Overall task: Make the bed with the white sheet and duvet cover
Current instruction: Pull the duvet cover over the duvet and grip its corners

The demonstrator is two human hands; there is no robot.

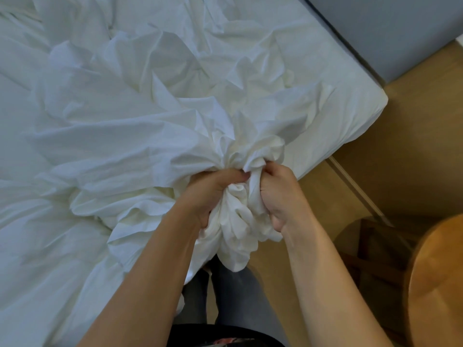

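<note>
Bed (350,116), fitted in white, beside wood floor (413,159). Crumpled white duvet cover (140,116) heaped on top. Left hand (213,194) and right hand (280,196), both fisted tight on its bunched edge at bedside. Step: gathering. Next, likely: find corners, shake flat.

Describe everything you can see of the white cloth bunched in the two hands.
The white cloth is thin, matte, heavily creased fabric, lying in rumpled folds across the bed. Near the bed's edge it is gathered into a tight bunch, gripped by the left hand and right hand side by side. A gathered end hangs below the hands, off the edge. Sheet or duvet cover: cannot tell.
</note>
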